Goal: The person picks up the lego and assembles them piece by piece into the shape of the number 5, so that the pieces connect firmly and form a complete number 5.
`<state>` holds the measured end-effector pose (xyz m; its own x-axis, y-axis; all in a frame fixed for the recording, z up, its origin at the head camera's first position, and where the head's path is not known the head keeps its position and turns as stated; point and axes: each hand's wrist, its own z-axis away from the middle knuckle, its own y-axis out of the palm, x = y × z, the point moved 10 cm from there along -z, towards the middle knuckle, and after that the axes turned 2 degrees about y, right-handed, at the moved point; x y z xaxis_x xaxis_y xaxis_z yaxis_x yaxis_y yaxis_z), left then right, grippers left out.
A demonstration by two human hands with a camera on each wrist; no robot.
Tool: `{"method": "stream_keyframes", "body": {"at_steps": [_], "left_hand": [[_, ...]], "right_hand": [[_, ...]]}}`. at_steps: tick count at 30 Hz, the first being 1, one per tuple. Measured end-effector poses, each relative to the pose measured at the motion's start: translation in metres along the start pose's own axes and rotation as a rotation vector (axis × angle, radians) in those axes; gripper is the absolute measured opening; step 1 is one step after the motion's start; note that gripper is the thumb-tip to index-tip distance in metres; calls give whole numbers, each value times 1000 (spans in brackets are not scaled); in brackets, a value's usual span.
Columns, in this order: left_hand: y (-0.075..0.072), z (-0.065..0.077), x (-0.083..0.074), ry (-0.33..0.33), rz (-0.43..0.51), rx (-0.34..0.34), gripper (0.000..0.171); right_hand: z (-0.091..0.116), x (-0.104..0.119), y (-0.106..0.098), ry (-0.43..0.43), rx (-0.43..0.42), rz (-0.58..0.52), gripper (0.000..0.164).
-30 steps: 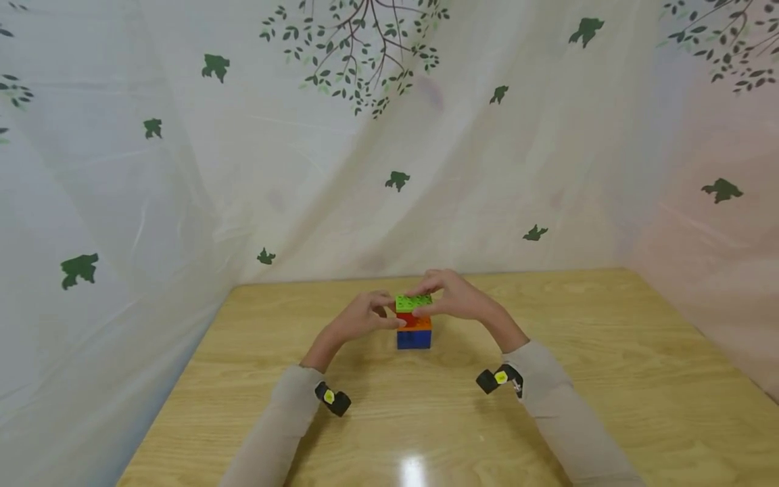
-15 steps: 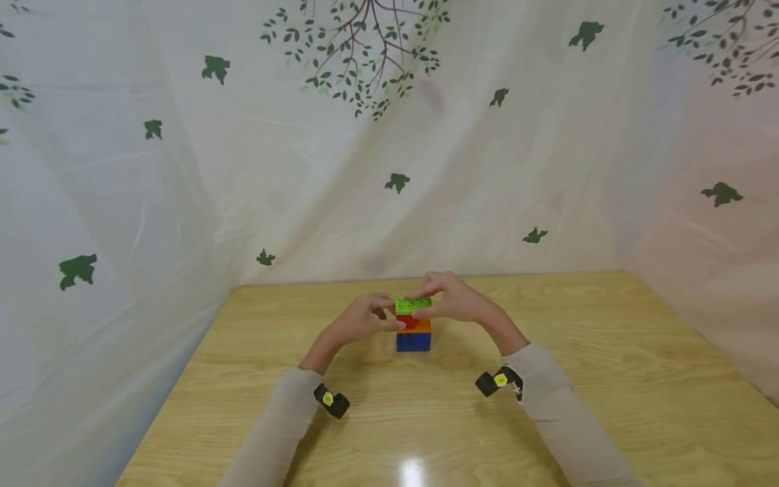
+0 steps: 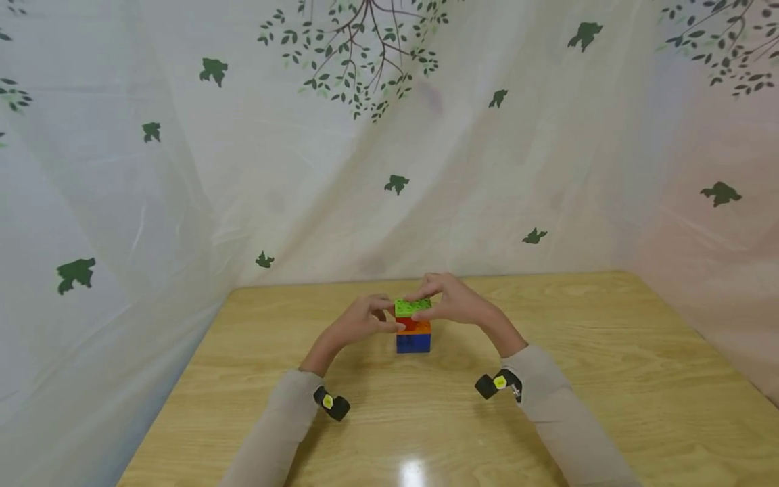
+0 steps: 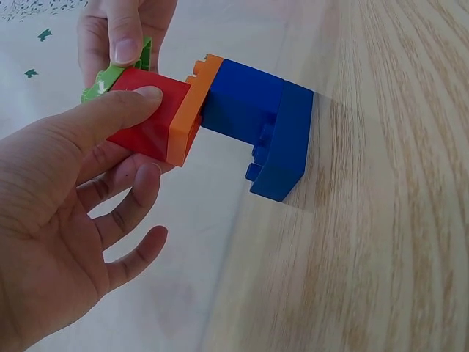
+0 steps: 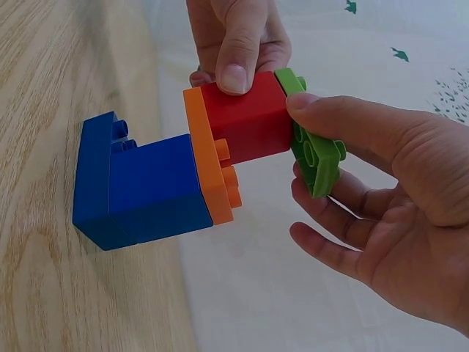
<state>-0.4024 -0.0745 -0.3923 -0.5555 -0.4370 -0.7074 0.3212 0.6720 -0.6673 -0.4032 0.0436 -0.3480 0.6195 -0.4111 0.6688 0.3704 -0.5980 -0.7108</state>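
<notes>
A stack of toy building bricks stands on the table in the head view. At its bottom are blue bricks (image 5: 150, 187), with a thin orange brick (image 5: 207, 158) above them. On that sits a red brick (image 4: 157, 121), topped by a green brick (image 3: 412, 306) that overhangs it to one side. My left hand (image 3: 359, 319) grips the red brick, thumb on its near face, fingers curled behind. My right hand (image 3: 459, 301) pinches the green brick, its thumb by the joint with the red one (image 5: 253, 117). Some fingertips are hidden behind the bricks.
The wooden table (image 3: 414, 412) reaches back to a pale cloth (image 3: 341, 223) printed with leaves and birds, which hangs behind and along both sides. Each wrist wears a small black camera, one by the left sleeve (image 3: 274, 416), the other by the right sleeve (image 3: 562, 412).
</notes>
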Motion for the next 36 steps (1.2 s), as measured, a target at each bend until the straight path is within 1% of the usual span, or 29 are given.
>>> {"method": "stream_keyframes", "body": {"at_steps": [7, 12, 16, 20, 22, 26, 32, 36], "left_hand": [[-8, -1, -6, -1, -22, -11, 22], [-10, -3, -7, -5, -25, -8, 25], [-9, -4, -7, 10, -24, -11, 22], [-6, -3, -4, 6, -26, -9, 20], [-5, -2, -2, -1, -15, -10, 20], [-3, 1, 0, 8, 9, -17, 19], [2, 2, -2, 23, 11, -8, 18], [1, 1, -5, 22, 1, -11, 17]], "right_hand": [[-3, 2, -5, -11, -7, -1, 38], [-4, 3, -7, -13, -3, 8, 38], [-4, 4, -7, -10, -7, 0, 39], [-3, 4, -4, 4, -3, -2, 39], [-2, 3, -2, 0, 0, -2, 39], [-1, 0, 1, -3, 0, -3, 39], [3, -5, 2, 15, 4, -17, 39], [2, -2, 0, -1, -5, -18, 39]]}}
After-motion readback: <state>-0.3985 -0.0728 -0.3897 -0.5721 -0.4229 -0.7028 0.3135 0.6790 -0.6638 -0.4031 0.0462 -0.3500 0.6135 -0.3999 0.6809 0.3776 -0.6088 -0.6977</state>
